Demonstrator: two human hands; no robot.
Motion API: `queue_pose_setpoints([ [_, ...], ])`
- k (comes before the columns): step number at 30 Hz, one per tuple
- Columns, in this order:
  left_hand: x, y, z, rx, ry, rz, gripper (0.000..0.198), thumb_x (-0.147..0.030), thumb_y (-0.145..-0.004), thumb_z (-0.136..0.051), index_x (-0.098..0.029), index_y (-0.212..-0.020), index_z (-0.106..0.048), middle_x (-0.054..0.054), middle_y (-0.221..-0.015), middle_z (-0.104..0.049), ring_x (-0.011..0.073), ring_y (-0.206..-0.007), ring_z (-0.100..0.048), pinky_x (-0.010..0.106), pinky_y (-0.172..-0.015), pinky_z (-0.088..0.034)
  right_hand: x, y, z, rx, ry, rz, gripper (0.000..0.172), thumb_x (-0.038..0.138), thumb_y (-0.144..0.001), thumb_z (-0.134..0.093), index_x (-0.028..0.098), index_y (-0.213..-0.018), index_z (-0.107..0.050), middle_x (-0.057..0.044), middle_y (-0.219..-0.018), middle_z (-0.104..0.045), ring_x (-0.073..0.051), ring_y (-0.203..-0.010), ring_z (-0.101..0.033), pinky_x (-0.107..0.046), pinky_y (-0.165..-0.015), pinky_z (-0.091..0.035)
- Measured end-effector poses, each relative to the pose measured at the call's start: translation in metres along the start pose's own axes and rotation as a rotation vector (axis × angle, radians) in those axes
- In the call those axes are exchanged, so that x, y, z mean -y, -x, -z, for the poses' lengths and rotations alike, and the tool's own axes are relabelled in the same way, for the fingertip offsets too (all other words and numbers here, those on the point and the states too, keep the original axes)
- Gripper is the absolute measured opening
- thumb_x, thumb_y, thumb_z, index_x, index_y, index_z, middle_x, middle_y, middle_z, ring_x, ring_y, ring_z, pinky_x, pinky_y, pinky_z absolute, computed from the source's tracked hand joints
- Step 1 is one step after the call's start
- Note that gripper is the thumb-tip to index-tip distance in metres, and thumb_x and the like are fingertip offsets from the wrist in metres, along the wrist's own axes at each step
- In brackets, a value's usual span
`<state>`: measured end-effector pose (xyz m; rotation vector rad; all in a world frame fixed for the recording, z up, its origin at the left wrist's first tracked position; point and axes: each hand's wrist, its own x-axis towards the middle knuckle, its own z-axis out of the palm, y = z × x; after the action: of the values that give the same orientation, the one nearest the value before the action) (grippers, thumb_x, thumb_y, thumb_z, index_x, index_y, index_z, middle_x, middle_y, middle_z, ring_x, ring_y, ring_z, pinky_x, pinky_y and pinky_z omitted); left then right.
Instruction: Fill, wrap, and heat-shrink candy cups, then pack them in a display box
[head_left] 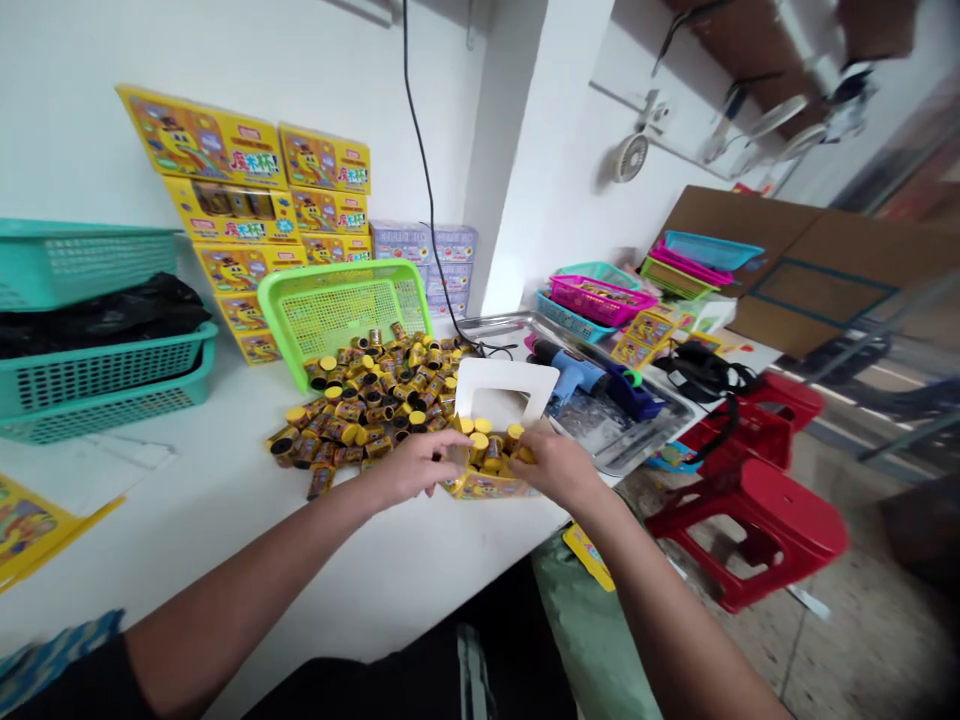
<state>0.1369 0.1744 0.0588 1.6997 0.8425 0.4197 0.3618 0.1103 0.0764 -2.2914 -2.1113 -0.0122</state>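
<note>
An open yellow box (pixel 495 487) with a raised white window flap (pixel 506 376) stands near the table's front edge and holds several small yellow-capped cups (pixel 493 452). At its left side is my left hand (pixel 411 467), thumb and index finger apart, with nothing visible between them. My right hand (pixel 556 465) reaches over the box's right side, its fingers closed on a yellow-capped cup (pixel 525 455). A heap of small cups (pixel 367 400) lies left of and behind the box, spilling from a tipped green basket (pixel 341 310).
Stacked yellow boxes (pixel 244 225) and purple boxes (pixel 450 260) stand by the wall. Teal baskets (pixel 97 375) are at left. A metal tray (pixel 630 455) to the right carries a blue heat gun (pixel 574 372). Red stools (pixel 787 505) stand beyond the table.
</note>
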Motion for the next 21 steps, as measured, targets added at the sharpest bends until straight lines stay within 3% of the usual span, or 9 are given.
queue_pose_setpoints([
  [5, -0.001, -0.007, -0.008, -0.017, -0.538, -0.202, 0.043, -0.021, -0.074, -0.058, -0.024, -0.116, -0.061, 0.001, -0.093, -0.067, 0.0181, -0.081, -0.061, 0.026, -0.068, -0.043, 0.007, -0.007, -0.002, -0.025, 0.08, 0.058, 0.03, 0.047, -0.084, -0.061, 0.019, -0.095, -0.067, -0.008, -0.091, -0.071, -0.023, -0.082, -0.067, -0.027, -0.06, -0.038],
  [9, 0.002, -0.009, -0.023, 0.016, -0.752, -0.269, 0.021, -0.016, -0.074, -0.054, -0.021, -0.093, -0.06, 0.003, -0.087, -0.066, 0.02, -0.081, -0.06, 0.027, -0.068, -0.04, 0.018, -0.011, -0.004, -0.025, 0.134, 0.135, 0.034, 0.043, -0.079, -0.068, 0.015, -0.099, -0.066, -0.012, -0.098, -0.069, -0.025, -0.084, -0.067, -0.029, -0.063, -0.043],
  [15, 0.011, -0.003, -0.032, 0.012, -0.73, -0.286, 0.006, -0.019, -0.075, -0.053, -0.021, -0.081, -0.053, 0.002, -0.082, -0.062, 0.0187, -0.075, -0.055, 0.027, -0.064, -0.035, 0.021, -0.027, -0.003, -0.091, 0.149, 0.043, 0.026, 0.035, -0.089, -0.053, 0.015, -0.103, -0.064, -0.013, -0.101, -0.067, -0.026, -0.089, -0.067, -0.029, -0.068, -0.046],
  [21, 0.014, 0.012, -0.032, -0.004, -0.684, -0.293, 0.007, -0.017, -0.073, -0.053, -0.02, -0.079, -0.051, 0.001, -0.081, -0.059, 0.0178, -0.075, -0.054, 0.027, -0.064, -0.035, 0.014, -0.048, -0.001, -0.066, 0.125, -0.032, 0.035, 0.045, -0.09, -0.051, 0.016, -0.101, -0.066, -0.012, -0.102, -0.069, -0.026, -0.092, -0.067, -0.03, -0.069, -0.047],
])
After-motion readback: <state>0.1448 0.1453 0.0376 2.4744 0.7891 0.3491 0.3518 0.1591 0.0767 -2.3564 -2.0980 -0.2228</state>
